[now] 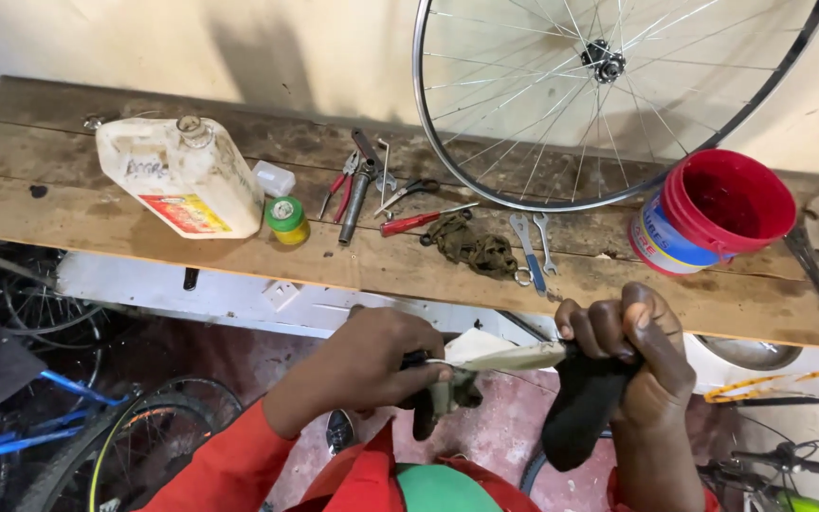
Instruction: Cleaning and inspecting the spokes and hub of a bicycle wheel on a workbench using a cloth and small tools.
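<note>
A black rubber grip (582, 410) is clutched in the right hand (639, 356), fingers wrapped tight around its upper end. A pale, flat blade-like strip (509, 356) is pinched by the left hand (372, 365), fingers closed on it along with a dark rag (449, 393); the strip's far tip is met by the grip's top. Both are held in the air just in front of the wooden bench (97, 204). On the bench are seen a dirty rag (471, 246), two spanners (535, 248), a red screwdriver (419, 222), pliers (341, 185), a green-capped tin (287, 220), a white jerrycan (182, 173) and a red bucket (713, 213). A spoked wheel (609, 95) is leaned against the wall behind.
</note>
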